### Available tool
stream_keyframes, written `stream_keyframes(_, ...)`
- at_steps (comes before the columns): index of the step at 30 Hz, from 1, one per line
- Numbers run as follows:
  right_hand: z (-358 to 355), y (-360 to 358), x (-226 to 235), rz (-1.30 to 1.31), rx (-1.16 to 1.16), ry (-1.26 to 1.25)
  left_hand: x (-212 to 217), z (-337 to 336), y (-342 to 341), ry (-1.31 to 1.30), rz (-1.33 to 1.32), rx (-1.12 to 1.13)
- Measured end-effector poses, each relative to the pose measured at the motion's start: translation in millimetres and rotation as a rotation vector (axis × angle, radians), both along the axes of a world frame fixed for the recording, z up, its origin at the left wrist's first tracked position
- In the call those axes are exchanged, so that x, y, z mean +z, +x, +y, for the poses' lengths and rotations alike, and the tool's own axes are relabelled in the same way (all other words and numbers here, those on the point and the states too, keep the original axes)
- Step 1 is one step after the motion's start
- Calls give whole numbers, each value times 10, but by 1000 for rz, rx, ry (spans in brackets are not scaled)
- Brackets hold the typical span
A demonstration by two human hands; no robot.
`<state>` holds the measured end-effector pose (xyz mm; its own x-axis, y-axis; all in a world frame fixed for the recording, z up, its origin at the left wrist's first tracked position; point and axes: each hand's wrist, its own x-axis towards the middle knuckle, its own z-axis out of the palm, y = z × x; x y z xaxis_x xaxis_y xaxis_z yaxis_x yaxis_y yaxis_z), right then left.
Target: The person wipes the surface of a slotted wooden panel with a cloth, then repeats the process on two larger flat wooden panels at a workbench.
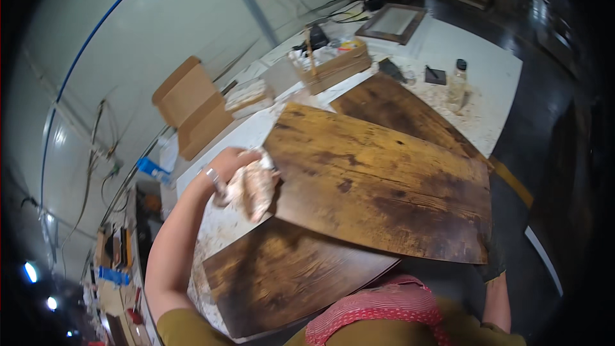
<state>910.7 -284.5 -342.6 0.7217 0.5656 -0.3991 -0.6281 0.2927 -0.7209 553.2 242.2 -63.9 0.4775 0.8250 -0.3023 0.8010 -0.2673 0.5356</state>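
Observation:
A brown wood-grain board (378, 186) with dark patches lies tilted across the middle. My left hand (232, 161) is closed around a crumpled pale cloth (255, 186) against the board's left edge. My right hand (492, 263), in a dark glove, grips the board's lower right corner; its fingers are mostly hidden in shadow. Partly under the board, on the near side, is a second similar board (288, 275). A third board (397, 106) sticks out behind it on the far side.
The white table (496, 57) carries a cardboard box of supplies (339, 67), an open carton (192, 106), a clear bottle with a dark cap (457, 83) and a framed panel (392, 24). Dust lies around the bottle. A cluttered side shelf (115, 295) stands at the left.

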Motion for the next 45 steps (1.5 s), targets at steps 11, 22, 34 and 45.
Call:
stream_keyframes(11, -806, -236, -468, 132, -204, 73, -1202, 463, 2730, 269, 82, -224)
stream_keyframes(22, 133, 136, -667, -1584, 669, -1024, -1210, -1098, 1302, 434, -467, -425)
stream_keyframes(34, 2209, -803, 976, -1925, 749, -451, -2191, -1393, -44, 649, -241, -10)
stream_keyframes(45, 2362, -965, 792, -2064, 836, -426, -2047, -2927, -1893, 602, -55, 387)
